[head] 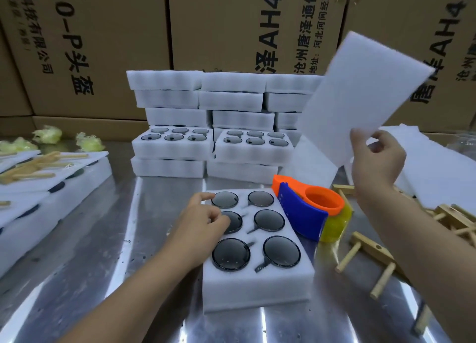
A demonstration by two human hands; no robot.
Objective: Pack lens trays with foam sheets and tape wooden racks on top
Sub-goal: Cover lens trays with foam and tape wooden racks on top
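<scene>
Aloft, right grip (377,159) pinches the foam sheet (360,92); left grip (203,221) rests relaxed on the 6-lens tray (257,286).

Two arms in shot, and both are bare all along the stretch we can see. Left forearm (144,278), uncovered from the frame's edge to the wrist, slim and smooth in outline. Left hand (203,221), bare too, fingers and knuckles plain to see. Over to the right forearm (412,239): same story, bare up to the wrist. Right hand (377,159), bare, a touch blurred. Whatever is worn higher up lies outside the picture, so it can't be told.
</scene>
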